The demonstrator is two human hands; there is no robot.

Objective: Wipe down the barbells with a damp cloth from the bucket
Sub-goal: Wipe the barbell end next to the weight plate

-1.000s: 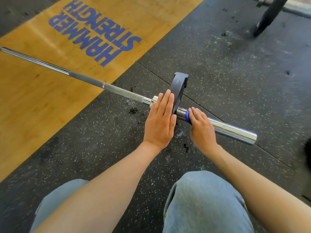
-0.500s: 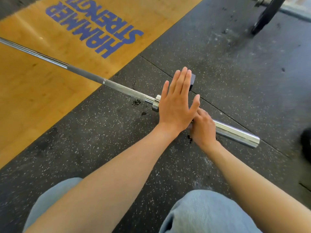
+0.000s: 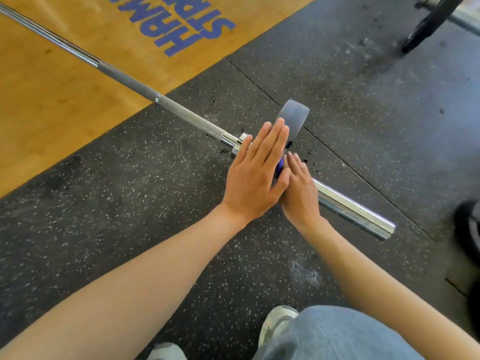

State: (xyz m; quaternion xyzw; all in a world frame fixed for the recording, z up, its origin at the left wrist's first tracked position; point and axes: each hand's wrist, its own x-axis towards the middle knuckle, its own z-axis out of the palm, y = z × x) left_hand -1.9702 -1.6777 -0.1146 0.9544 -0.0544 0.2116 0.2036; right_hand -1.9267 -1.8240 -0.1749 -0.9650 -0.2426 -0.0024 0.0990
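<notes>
Head view: left hand flat, fingers straight against plate; right hand on barbell sleeve, grip unclear; blue part mostly hidden.

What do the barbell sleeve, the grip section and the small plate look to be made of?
Barbell sleeve: polished metal, likely chromed steel; mirror-bright streaks. Grip section: bare metal, matte grey with fine knurled crosshatch. Small plate: dull grey, no glare, probably rubber-coated or painted; can't tell which. Left hand rests flat against it; right hand is on the sleeve.
</notes>
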